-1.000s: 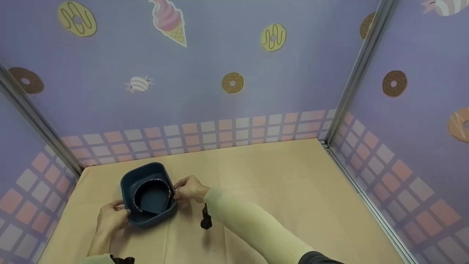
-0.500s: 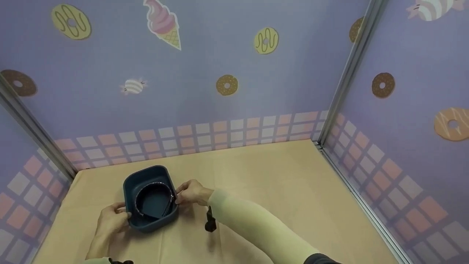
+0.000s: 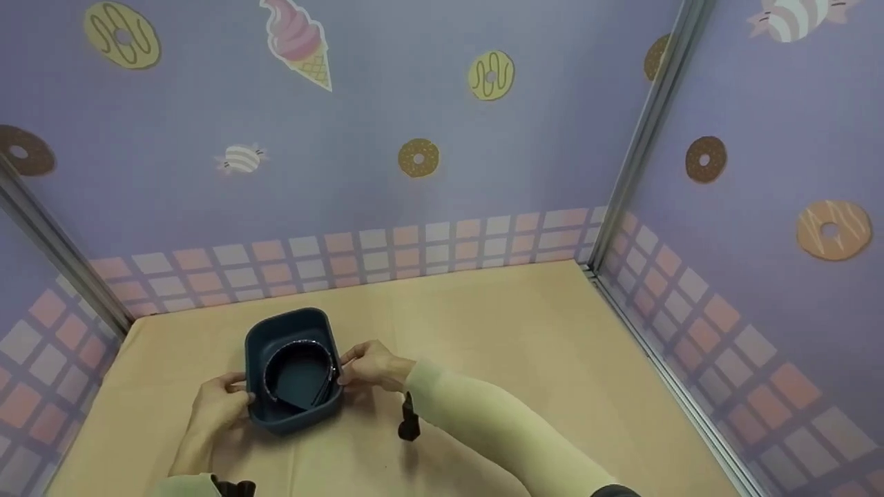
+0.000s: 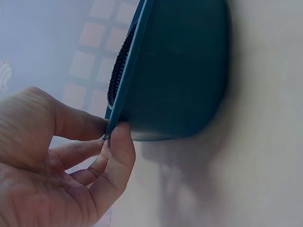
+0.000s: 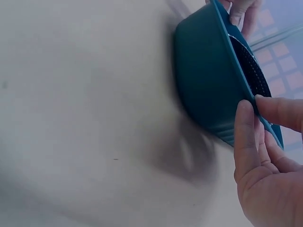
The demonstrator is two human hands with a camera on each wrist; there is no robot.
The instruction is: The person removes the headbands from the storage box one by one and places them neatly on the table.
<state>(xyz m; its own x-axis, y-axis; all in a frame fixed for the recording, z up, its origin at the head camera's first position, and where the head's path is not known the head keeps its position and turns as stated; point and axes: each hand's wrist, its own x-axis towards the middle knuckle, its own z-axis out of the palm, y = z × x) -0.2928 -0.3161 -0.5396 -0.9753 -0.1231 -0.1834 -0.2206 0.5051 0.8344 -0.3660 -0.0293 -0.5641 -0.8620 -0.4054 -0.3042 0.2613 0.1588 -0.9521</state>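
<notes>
A teal plastic basin (image 3: 293, 422) with rounded corners is at the left of the table in the head view, held between both hands. Inside it lies a dark band curved into a loop (image 3: 272, 376), with a sparkly edge; its textured side (image 4: 118, 73) shows over the rim in the left wrist view. My left hand (image 3: 217, 408) pinches the left rim between thumb and fingers. On the opposite side, my right hand (image 3: 373, 366) grips the rim, thumb on the inside and fingers against the outer wall (image 5: 203, 71). The basin's underside is hidden.
A pale cloth covers the table (image 3: 497, 359). Behind it rises a lilac wall (image 3: 359, 179) printed with sweets, and another wall (image 3: 746, 290) stands at the right. Metal posts (image 3: 635, 145) mark the corners. Black wrist gear (image 3: 409, 420) hangs below the right sleeve.
Both hands have shifted the basin a little to the right over the table, keeping their grip on its rim. The head view has turned slightly to the right.
</notes>
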